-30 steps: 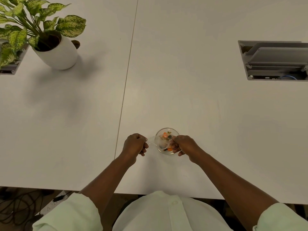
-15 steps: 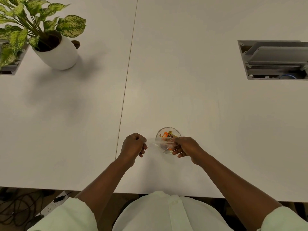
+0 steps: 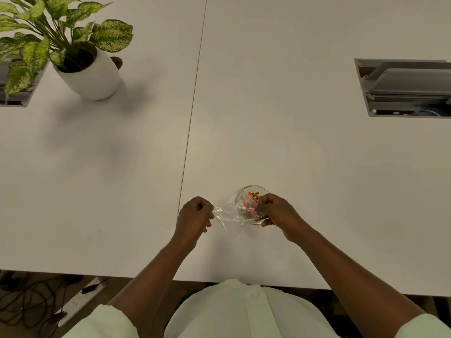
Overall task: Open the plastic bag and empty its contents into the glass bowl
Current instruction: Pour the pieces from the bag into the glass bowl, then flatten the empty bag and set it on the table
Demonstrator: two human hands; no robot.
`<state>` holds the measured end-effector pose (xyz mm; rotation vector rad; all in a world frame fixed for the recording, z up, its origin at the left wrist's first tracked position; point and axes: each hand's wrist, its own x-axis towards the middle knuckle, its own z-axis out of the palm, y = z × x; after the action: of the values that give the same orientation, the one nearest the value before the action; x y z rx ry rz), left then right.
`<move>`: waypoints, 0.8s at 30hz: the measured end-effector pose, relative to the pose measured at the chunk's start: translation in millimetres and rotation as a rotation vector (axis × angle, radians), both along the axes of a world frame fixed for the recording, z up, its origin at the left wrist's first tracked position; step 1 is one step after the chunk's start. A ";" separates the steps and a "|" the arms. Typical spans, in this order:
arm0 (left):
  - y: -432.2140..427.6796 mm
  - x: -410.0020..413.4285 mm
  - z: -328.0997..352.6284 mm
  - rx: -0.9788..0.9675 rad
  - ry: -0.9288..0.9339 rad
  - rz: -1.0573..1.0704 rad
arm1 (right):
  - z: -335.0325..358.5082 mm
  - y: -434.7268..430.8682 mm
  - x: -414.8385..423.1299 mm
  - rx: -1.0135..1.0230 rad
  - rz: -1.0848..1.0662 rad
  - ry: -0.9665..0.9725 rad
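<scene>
A small glass bowl [image 3: 244, 191] stands on the white table near its front edge, with orange and dark bits inside. A clear plastic bag [image 3: 229, 215] is stretched over and beside the bowl's left rim. My left hand [image 3: 194, 217] pinches the bag's left corner. My right hand [image 3: 277, 209] grips the bag's other end right over the bowl and hides the bowl's right side. Whether any pieces are still in the bag I cannot tell.
A potted plant [image 3: 90, 71] in a white pot stands at the back left. A grey cable hatch [image 3: 405, 89] is set into the table at the right, another at the far left edge. A seam [image 3: 192, 113] runs down the tabletop.
The bag has been pulled wider between my hands and hangs lower toward me. Both hands stay by the bowl.
</scene>
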<state>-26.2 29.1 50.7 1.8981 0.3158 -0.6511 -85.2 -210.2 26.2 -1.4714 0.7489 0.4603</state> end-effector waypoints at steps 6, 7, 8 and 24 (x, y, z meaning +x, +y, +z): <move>21.3 5.7 -0.9 0.023 0.027 -0.098 | 8.0 20.1 11.0 0.000 0.051 -0.091; 24.4 7.1 -1.3 0.023 0.050 -0.137 | 9.1 23.2 13.2 -0.004 0.070 -0.106; 28.6 8.3 -2.0 0.019 0.070 -0.170 | 10.2 27.7 16.0 -0.001 0.087 -0.119; 110.8 10.8 -18.7 -0.209 0.132 0.224 | -8.0 152.3 50.1 0.139 0.209 0.093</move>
<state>-15.3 139.9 32.0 1.5969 0.5166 -0.6333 -35.1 -58.0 18.2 -1.4106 0.6247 0.7304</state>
